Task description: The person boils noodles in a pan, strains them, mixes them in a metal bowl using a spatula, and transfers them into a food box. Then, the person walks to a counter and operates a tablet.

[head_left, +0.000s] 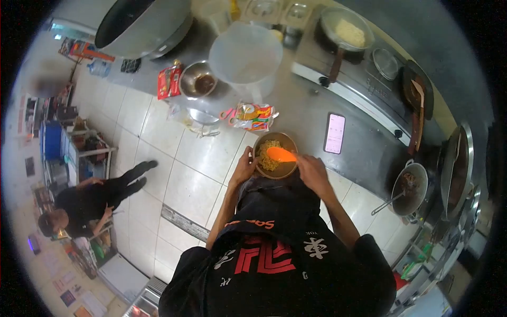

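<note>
Left hand (pixel 245 166): fingers gripped the rim of a bowl (pixel 288 141).
Right hand (pixel 312 171): fingers closed around an orange spoon (pixel 281 154).
Noodles (pixel 268 162): lay inside the bowl, beneath the spoon.
Counter (pixel 303 116): packets (pixel 252 116) sat just beyond the bowl, a phone (pixel 335 133) to the right.
Stove (pixel 355 74): a pan (pixel 328 25) held pale food (pixel 349 33).
Floor (pixel 195 169): a second person (pixel 87 206) in black stood well apart, left.
</note>
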Available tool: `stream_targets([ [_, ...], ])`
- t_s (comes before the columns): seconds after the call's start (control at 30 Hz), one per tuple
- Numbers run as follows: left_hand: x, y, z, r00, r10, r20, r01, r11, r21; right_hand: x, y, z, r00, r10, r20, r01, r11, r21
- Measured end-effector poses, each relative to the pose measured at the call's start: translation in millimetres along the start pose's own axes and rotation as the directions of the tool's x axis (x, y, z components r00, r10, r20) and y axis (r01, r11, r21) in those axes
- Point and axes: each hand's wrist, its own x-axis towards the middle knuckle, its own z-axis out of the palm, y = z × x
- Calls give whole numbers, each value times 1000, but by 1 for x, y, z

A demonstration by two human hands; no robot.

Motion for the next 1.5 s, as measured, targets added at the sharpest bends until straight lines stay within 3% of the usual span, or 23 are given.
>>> stream_targets([
  [0.03,-17,11,-5,986,-167,24,168,985,-51,3,-10,15,1000,-17,22,17,1000,0],
  [0.07,-27,-5,-7,984,-180,3,180,981,-73,5,-20,31,990,-124,74,125,992,-11],
  [0.1,-37,-28,-10,992,-108,-58,96,977,-190,6,-27,41,964,-234,125,237,971,-13],
  [0.17,-62,-29,-15,984,-19,-180,-34,958,-286,22,-45,33,948,-204,244,220,975,-40],
  [0.27,-97,-23,-18,947,-70,-312,-32,950,-310,43,-76,50,898,-202,391,270,955,-127],
  [0.33,-118,-49,-19,910,-141,-391,-30,916,-400,44,-108,58,817,-412,404,486,869,-95],
  [0.4,-143,-64,-25,866,-204,-457,-39,883,-468,52,-111,67,721,-475,504,578,814,-61],
  [0.5,-174,-75,-24,797,-222,-561,-54,900,-433,71,-137,90,770,-559,309,612,784,-107],
  [0.6,-193,-93,-29,723,-300,-622,-138,820,-555,62,-177,116,586,-608,537,770,623,-136],
  [0.67,-209,-106,-35,665,-284,-691,-196,826,-528,79,-186,121,599,-520,609,713,693,-109],
  [0.73,-221,-110,-51,626,-317,-713,-208,813,-544,95,-220,122,612,-642,462,760,640,-117],
  [0.8,-228,-118,-58,595,-350,-723,-214,799,-562,81,-241,145,544,-651,529,809,573,-127],
  [0.87,-233,-129,-74,541,-270,-797,-245,856,-456,88,-257,159,494,-657,570,843,521,-130],
  [0.93,-242,-130,-87,554,-304,-775,-238,834,-498,106,-262,157,493,-531,689,814,561,-150],
  [1.0,-244,-130,-103,574,-323,-752,-235,815,-530,107,-282,164,561,-594,577,789,595,-154],
  [1.1,-240,-134,-134,587,-309,-749,-223,827,-516,103,-306,178,352,-682,641,888,459,1],
  [1.13,-243,-132,-142,575,-313,-756,-238,821,-520,113,-310,182,362,-683,635,884,467,-1],
  [1.2,-241,-135,-159,565,-316,-762,-251,814,-523,146,-318,191,518,-542,662,812,554,-183],
  [1.27,-230,-151,-177,555,-198,-808,-239,892,-383,155,-330,221,532,-639,555,820,552,-150],
  [1.33,-224,-161,-198,572,-269,-775,-237,850,-470,154,-345,230,349,-704,618,893,451,9],
  [1.37,-223,-165,-210,587,-338,-736,-235,798,-554,168,-345,229,391,-581,714,876,474,-94],
  [1.4,-221,-168,-223,585,-339,-737,-230,802,-552,185,-355,236,390,-585,712,875,476,-88],
  [1.5,-202,-160,-267,506,-237,-829,-234,888,-397,242,-391,239,476,-530,702,825,546,-147],
])
